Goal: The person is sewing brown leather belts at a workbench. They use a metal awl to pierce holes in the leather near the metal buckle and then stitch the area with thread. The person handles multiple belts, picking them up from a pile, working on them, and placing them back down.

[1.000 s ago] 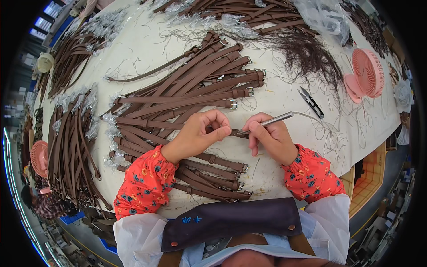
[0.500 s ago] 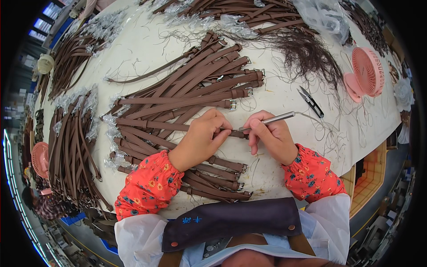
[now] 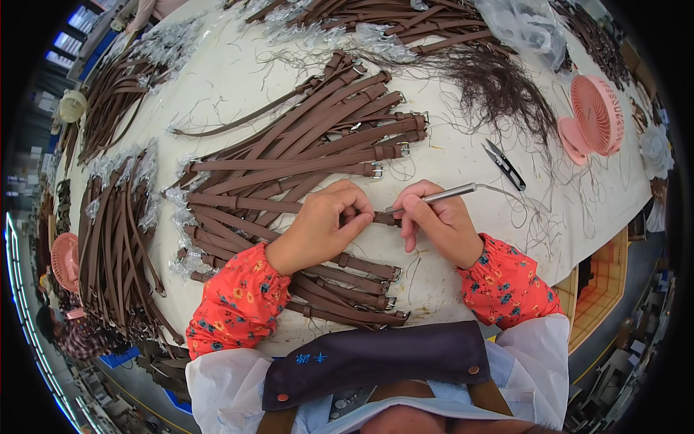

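A brown leather strap (image 3: 246,202) with a keeper loop near its end runs under my left hand (image 3: 318,220). The thumb and index finger of that hand are pinched on the strap close to this end. My right hand (image 3: 439,226) grips a slim silver pen-like tool (image 3: 454,192) with a thin cord trailing from its back. The tool's tip points down at the strap, next to my left fingertips; whether it touches cannot be made out. More brown straps with buckles (image 3: 303,137) lie fanned out beneath and beyond my hands.
Black-handled thread snips (image 3: 504,166) lie right of my hands, near a pink fan (image 3: 594,117). Loose dark threads (image 3: 499,87) are heaped farther back. Strap bundles with clear plastic wrapping (image 3: 119,239) lie at the left and far side. A yellow crate (image 3: 600,289) stands below the table's right edge.
Both hands have shifted very slightly left, with the tool and strap end. My left wrist has moved a little left, and its grip on the strap continues.
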Motion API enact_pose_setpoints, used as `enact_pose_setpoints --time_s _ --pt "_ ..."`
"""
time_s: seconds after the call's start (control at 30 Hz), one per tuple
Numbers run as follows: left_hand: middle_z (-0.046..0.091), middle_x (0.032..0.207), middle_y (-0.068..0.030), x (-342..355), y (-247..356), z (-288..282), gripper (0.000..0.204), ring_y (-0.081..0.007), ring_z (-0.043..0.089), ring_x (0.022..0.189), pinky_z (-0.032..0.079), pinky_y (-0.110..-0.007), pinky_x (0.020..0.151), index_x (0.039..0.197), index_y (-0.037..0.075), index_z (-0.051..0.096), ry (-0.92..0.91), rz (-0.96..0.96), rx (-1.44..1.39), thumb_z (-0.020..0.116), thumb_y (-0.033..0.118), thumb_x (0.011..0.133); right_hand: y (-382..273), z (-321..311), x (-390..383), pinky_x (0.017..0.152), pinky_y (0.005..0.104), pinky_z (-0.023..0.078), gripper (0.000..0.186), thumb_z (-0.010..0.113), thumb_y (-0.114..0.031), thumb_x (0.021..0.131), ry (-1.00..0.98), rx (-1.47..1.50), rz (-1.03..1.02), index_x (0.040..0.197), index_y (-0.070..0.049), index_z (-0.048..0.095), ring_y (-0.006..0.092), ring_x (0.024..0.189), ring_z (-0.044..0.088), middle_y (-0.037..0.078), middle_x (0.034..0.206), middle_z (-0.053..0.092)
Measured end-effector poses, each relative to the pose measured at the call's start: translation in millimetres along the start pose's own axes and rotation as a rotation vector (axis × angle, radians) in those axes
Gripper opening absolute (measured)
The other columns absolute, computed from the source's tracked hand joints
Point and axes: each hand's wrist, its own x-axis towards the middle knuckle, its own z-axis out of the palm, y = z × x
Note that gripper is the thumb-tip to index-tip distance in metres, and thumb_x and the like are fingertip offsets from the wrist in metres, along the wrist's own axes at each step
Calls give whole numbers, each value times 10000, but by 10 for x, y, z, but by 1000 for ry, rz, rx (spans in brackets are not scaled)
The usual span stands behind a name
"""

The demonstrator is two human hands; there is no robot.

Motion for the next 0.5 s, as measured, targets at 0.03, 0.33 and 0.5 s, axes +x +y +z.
enact_pose_setpoints --time_s 0.03,0.33,0.5 --pt "619 951 -56 0 8 -10 75 -107 579 736 486 -252 662 953 -10 676 -17 -12 1 706 8 887 0 0 -2 543 251 493 232 520 -212 1071 2 4 4 1071 6 600 118 586 624 65 766 635" --pt "618 951 -53 2 9 -25 69 -107 579 742 489 -256 675 948 -6 672 -39 -32 7 700 26 895 20 6 3 540 249 497 226 522 -208 1070 -3 10 -21 1066 5 597 114 584 620 64 771 632" --pt "617 948 -52 6 11 -28 64 -106 576 740 485 -254 672 942 -7 671 -43 -28 9 699 27 895 22 2 3 536 246 493 224 521 -207 1072 -8 1 -31 1065 4 597 111 580 617 60 757 629"
